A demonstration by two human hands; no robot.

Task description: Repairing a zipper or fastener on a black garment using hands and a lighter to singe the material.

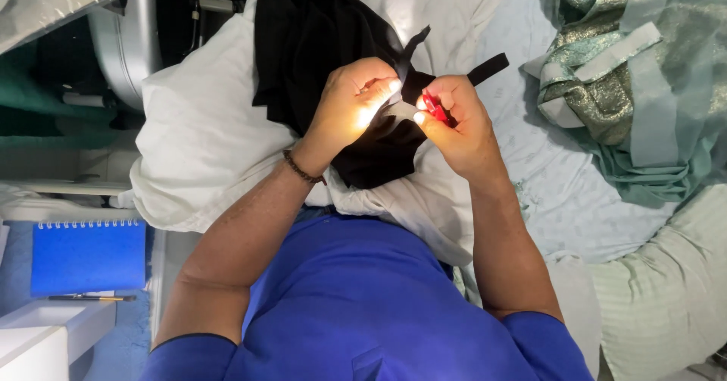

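Observation:
My left hand pinches a fold of black fabric that lies over a white cloth on my lap. My right hand holds a small red tool at the same spot, its tip against the black fabric between my two thumbs. A strong light falls on my fingers there. A black strap end sticks out past my right hand. A dark bead bracelet circles my left wrist.
A heap of shiny green and pale mint fabric lies at the right. Pale striped cloth is at the lower right. A blue spiral notebook and a pen rest at the lower left, a grey machine body behind.

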